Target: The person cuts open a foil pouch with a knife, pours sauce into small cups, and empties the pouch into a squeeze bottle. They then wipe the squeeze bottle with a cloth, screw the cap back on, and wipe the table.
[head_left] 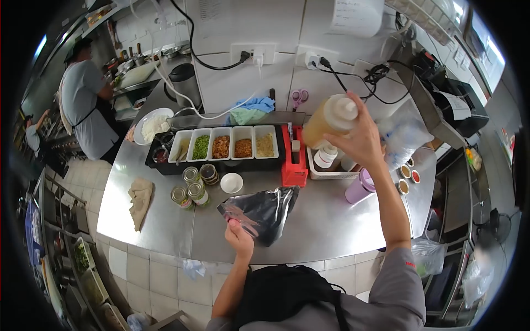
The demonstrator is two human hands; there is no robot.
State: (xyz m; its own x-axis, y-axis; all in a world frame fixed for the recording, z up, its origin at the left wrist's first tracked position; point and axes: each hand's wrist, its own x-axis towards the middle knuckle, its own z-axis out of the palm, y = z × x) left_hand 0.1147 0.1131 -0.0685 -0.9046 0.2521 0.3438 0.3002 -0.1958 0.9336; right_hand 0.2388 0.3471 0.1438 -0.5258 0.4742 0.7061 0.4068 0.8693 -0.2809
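"What's in hand right now?"

"The right hand (359, 132) holds a squeeze bottle (316, 126) up over the back right part of the bench (331, 231). Fingers and thumb are spread wide, wrapped around its upper part."

"And the left hand (240, 238)?"

"Its fingers are drawn close together, pinching the left end of a dark glossy pouch (268, 212) near the middle of the front edge. Whether the pouch rests on the steel or hangs just above it, I can't tell."

"What stage does that look like?"

"I'd judge it's bottle handling, with the pouch simply held. The next move seems to call for a steady grip on the bottle, clear of the white basket (331, 175), and a light pinch on the pouch."

"What else is on the surface?"

"Towards the back edge, a black holder (187, 168) with white tubs, then a red rack (294, 177) beside the basket. Jars (196, 193) and a small white bowl (232, 183) stand in front of the holder. A cloth (141, 201) lies by the left edge; a purple tumbler (360, 187) stands towards the right."

"And the room?"

"A tiled wall (243, 83) behind, a pale tiled floor (138, 265), and a co-worker (88, 99) beyond the back left corner."
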